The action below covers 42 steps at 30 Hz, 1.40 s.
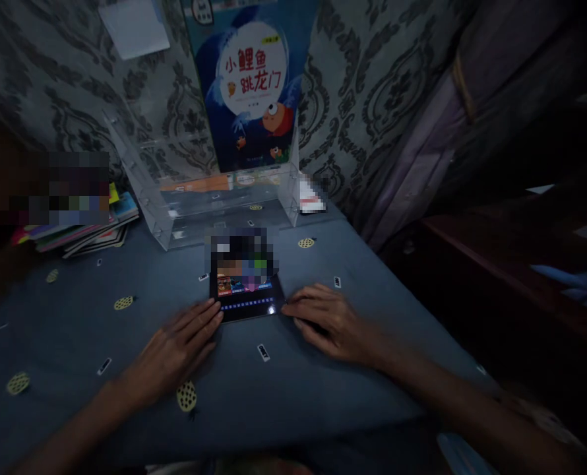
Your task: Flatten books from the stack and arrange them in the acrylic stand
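On the blue-grey patterned tablecloth (150, 343) lies a thin, dark, glossy rectangular item (247, 311) with small coloured pictures and a row of blue characters. Its upper part is blurred out, and I cannot tell whether it is a book, a card or a screen. My left hand (187, 340) rests palm down, fingers stretched out together, with the fingertips at the item's lower left corner. On the opposite side, my right hand (328, 323) lies with slightly bent fingers, its index fingertip at the lower right corner. Neither hand is wrapped around it.
Behind the item stands a clear acrylic rack (224, 201), holding an upright blue picture book (254, 79). Stacked books (95, 237) lie at the left, partly blurred out. A person's arm (1, 277) shows at the left edge. A curtain (417, 152) hangs beyond the table's right edge.
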Each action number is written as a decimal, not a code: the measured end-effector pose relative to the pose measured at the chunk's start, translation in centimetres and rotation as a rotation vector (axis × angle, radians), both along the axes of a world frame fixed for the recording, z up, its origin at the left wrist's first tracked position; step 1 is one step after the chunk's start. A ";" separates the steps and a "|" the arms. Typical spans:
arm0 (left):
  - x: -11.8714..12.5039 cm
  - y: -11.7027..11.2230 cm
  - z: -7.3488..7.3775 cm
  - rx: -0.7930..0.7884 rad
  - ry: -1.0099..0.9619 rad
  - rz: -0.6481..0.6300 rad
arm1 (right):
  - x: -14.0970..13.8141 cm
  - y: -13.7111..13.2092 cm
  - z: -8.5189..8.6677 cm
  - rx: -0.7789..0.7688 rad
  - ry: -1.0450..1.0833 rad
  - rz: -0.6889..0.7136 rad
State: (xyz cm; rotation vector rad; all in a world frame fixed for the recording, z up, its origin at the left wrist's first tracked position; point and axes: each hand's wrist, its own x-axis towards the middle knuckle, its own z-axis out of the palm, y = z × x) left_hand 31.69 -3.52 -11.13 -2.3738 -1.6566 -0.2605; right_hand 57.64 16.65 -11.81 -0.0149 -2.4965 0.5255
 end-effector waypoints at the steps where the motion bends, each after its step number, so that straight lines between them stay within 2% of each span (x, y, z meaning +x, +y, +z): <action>1: -0.2 -0.2 -0.1 0.017 -0.019 -0.008 | -0.1 -0.2 0.1 0.027 -0.001 0.001; 4: -0.5 -0.7 -0.2 0.067 -0.085 -0.024 | -0.8 -1.2 0.4 0.089 -0.025 0.027; 9: -0.3 -0.8 0.0 0.102 -0.125 -0.044 | -3.2 -3.6 0.5 0.137 -0.177 0.160; 12: -0.1 -0.8 0.0 0.122 -0.127 -0.047 | -4.9 -4.7 0.7 0.126 -0.325 0.227; 15: 0.0 -0.8 -0.1 0.132 -0.150 -0.040 | -6.0 -5.2 0.9 0.094 -0.388 0.249; 29: -0.8 0.0 -0.4 0.137 -0.256 -0.030 | -6.2 -5.1 1.5 0.000 -0.421 0.255; 34: -2.5 3.0 -0.6 0.164 -0.327 -0.019 | -6.2 -5.1 1.7 -0.030 -0.419 0.248; 42: -7.0 11.7 -1.1 0.091 -0.311 0.177 | -6.0 -5.2 2.4 -0.066 -0.474 0.254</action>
